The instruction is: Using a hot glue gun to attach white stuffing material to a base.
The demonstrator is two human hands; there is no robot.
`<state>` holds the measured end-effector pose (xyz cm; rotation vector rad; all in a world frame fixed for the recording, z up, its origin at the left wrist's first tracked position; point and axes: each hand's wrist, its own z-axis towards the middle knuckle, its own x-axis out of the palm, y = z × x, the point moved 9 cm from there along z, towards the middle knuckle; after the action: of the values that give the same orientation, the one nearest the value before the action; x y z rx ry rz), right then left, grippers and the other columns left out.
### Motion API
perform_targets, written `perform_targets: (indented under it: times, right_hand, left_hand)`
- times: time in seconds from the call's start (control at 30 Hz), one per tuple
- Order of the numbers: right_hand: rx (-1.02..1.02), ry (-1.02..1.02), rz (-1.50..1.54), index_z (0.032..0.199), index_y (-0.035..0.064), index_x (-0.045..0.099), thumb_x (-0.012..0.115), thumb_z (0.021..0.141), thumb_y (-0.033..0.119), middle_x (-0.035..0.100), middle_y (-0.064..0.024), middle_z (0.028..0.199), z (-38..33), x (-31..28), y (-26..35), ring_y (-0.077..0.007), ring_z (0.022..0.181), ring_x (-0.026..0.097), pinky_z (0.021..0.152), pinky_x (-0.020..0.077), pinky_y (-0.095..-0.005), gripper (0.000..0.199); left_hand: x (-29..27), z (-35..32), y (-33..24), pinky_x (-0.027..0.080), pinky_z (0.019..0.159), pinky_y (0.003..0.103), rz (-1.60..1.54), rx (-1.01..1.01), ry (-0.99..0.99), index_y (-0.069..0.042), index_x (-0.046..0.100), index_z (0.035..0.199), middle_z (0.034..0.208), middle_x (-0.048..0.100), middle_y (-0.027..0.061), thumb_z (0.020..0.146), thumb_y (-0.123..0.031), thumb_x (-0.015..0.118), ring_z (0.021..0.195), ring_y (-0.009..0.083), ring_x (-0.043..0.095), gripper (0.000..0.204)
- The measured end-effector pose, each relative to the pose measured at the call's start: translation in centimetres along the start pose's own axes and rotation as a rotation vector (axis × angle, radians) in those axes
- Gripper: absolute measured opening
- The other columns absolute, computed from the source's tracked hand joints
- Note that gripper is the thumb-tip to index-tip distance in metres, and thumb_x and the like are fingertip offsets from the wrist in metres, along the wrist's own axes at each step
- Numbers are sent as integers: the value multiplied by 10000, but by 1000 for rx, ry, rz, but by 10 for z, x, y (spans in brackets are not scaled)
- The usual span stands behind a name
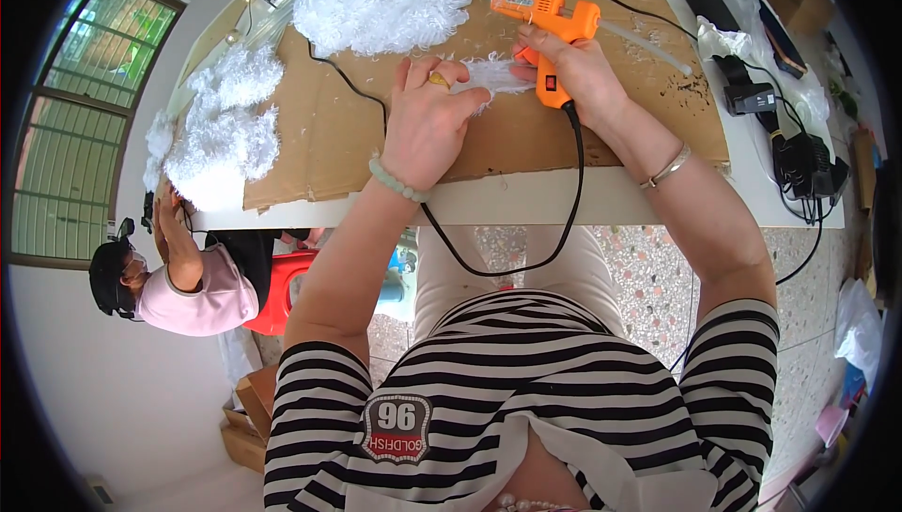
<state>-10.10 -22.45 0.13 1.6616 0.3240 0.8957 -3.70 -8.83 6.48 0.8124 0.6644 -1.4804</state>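
Worktop's (329, 215) left edge: tufted white heap (225, 127). Far edge: 1 larger, shaggy heap (376, 0). Left hand (427, 127) curls at a frayed white strip (495, 74); pinching or not, I can't tell. Strip: mid-cardboard (319, 150). Right hand (587, 75) clenched round an orange plastic glue gun (554, 87), translucent rod (648, 47) pointing toward right edge.

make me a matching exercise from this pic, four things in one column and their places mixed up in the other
Things
1. orange glue gun
2. pale green beaded bracelet
3. brown cardboard
4. red stool

Places
A. under the co-worker in pink
B. in the right hand
C. at the wrist of the left hand
D. on the white table

Pairs: 1-B, 2-C, 3-D, 4-A
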Motion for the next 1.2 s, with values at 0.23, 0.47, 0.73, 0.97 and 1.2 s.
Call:
perform_targets:
  times: [0.23,0.47,0.73,0.97,1.2]
  right_hand:
    - [-8,24,-17,1049,33,563,591,868,213,595,-60,914,0,1,-2,-163,795,609,727,536,-300,257]
    - [27,13,-41,1077,38,557,587,873,227,603,-61,920,-1,1,-2,-171,784,618,717,525,-293,279]
    - [58,3,-68,1066,50,575,586,873,252,612,-53,919,-3,-1,-2,-186,794,628,719,510,-289,279]
    - [32,8,-43,1040,46,582,586,873,242,618,-49,901,-2,1,-2,-178,793,628,733,514,-283,257]
    - [45,22,-56,1052,39,578,575,879,227,619,-48,893,-3,3,-3,-155,788,619,758,520,-280,255]
  left_hand:
    - [5,1,0,371,909,504,0,5,81,-153,694,804,977,588,19,663,-21,608,1015,250,502,211]
    - [-8,-21,96,432,809,287,-909,-749,-170,-43,666,831,891,630,65,804,-112,610,850,210,574,93]
    - [-36,-34,10,417,851,401,-215,-98,14,-48,631,807,864,633,54,716,-109,660,828,233,550,114]
    - [-21,-28,-16,389,870,461,-59,62,101,-55,630,875,930,635,51,679,-175,696,902,241,519,238]
    - [-18,-19,3,397,860,423,-234,-43,119,-47,636,926,897,637,75,717,-182,685,852,256,534,254]
